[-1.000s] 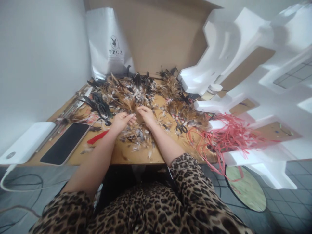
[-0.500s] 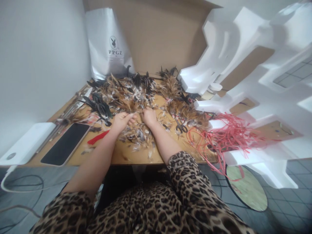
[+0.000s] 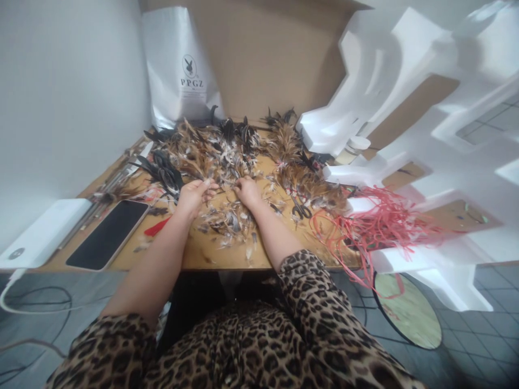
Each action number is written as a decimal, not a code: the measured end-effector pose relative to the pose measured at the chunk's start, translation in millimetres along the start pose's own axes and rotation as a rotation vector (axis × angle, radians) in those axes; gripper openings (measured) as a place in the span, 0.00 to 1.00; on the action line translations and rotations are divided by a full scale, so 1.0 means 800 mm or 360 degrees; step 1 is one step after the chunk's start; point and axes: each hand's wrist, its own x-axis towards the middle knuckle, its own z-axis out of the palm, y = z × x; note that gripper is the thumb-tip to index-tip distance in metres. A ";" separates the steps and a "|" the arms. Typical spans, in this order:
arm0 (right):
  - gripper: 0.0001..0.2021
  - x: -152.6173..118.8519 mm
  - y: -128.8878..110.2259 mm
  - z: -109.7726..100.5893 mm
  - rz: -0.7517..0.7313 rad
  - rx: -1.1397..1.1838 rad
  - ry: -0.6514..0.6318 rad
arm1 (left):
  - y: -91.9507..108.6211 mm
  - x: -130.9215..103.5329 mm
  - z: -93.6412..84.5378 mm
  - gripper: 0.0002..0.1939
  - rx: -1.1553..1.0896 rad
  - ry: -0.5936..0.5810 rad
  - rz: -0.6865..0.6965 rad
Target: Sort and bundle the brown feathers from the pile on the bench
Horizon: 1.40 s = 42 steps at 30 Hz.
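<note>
My left hand [image 3: 195, 195] is closed in a pinch over the table, with a thin feather at its fingertips. A short distance to its right, my right hand [image 3: 248, 192] has its fingers curled together at the near edge of the brown feather pile [image 3: 194, 148]; what they pinch is too small to make out. Loose feathers [image 3: 229, 219] lie scattered on the table between and below the hands. A bunch of dark feathers [image 3: 162, 170] rests just beyond my left hand, and a red strip [image 3: 156, 227] lies partly behind my left forearm.
Black scissors [image 3: 300, 208] lie right of my right hand, by more brown feather bunches [image 3: 310, 186]. Red ribbons [image 3: 381, 221] hang over white foam pieces [image 3: 430, 259] at right. A phone [image 3: 108, 234], white power bank [image 3: 44, 232] and silvery bag [image 3: 174, 70] stand around the left side.
My left hand has shifted left and slightly towards me, widening the gap between the hands. My right hand stays nearly in place. The view has tilted slightly.
</note>
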 end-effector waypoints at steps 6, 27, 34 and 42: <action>0.10 -0.002 -0.002 -0.007 -0.0132 0.0035 0.0065 | 0.002 0.002 -0.004 0.12 -0.0054 0.0015 -0.0052; 0.15 -0.011 -0.018 -0.037 -0.0778 0.0072 0.0313 | 0.013 0.003 -0.013 0.05 -0.0444 -0.0239 -0.0195; 0.15 -0.011 -0.017 -0.039 -0.0739 0.0100 0.0294 | 0.011 0.000 -0.012 0.03 -0.0350 -0.0306 -0.0285; 0.12 -0.010 -0.027 -0.023 -0.0302 0.0824 0.0505 | 0.013 0.000 -0.006 0.05 -0.0357 -0.0206 -0.0198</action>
